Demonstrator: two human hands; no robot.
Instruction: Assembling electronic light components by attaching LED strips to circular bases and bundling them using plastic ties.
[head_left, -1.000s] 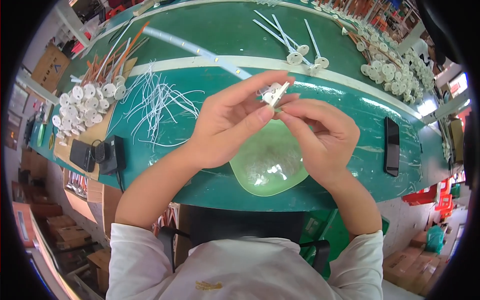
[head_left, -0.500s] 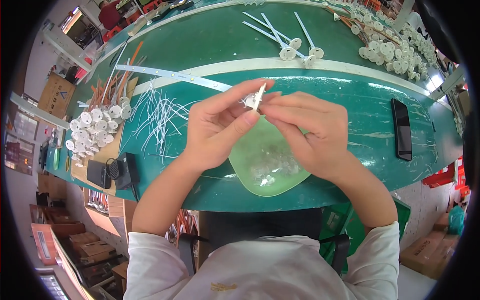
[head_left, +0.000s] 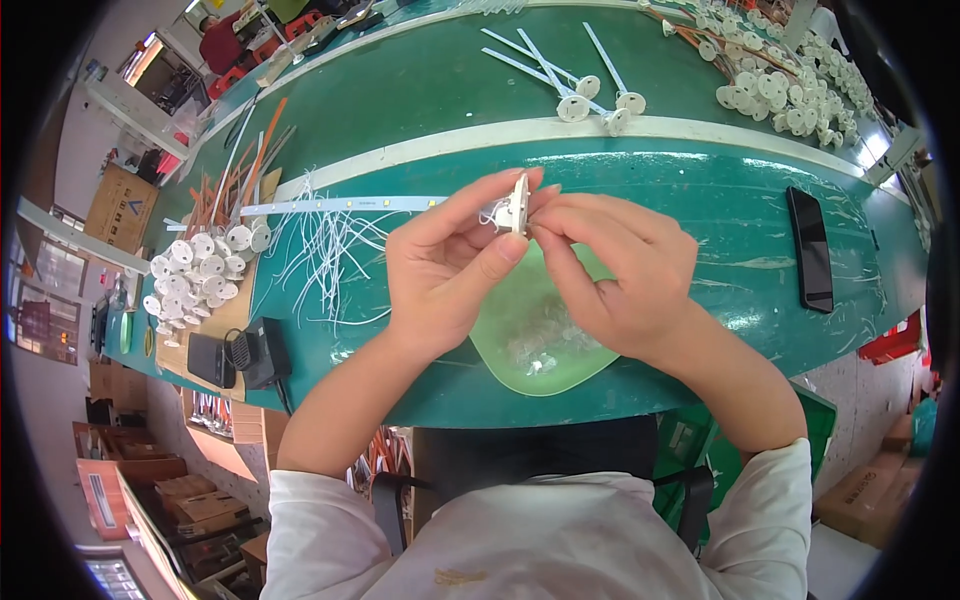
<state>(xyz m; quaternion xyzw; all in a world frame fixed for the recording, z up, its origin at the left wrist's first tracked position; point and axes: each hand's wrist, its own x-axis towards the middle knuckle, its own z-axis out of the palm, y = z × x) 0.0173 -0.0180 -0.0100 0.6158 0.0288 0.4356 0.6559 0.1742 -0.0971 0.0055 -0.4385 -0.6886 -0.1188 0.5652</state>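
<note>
My left hand [head_left: 430, 275] grips a round white end cap [head_left: 520, 203] by its rim, thumb below and fingers above. The cap stands on edge, one face toward my right hand. A pale LED strip [head_left: 345, 205] runs left from behind my left fingers, with thin white wires at the cap. My right hand [head_left: 630, 265] is closed in a pinch at the cap's right face; whatever its fingertips hold is too small to make out. Beneath both hands lies a translucent green tray [head_left: 540, 386] with small clear pieces in it.
Loose white wires [head_left: 325, 255] lie left, beside a heap of strips with white caps [head_left: 200, 270] and a black power adapter [head_left: 262, 350]. A black phone [head_left: 810, 250] is at the right. More capped strips [head_left: 575, 105] lie beyond the white ledge [head_left: 400, 155].
The LED strip has swung from a slant to nearly level, and the cap has turned more upright. My right fingertips stay at its face. The whole view has shifted slightly.
</note>
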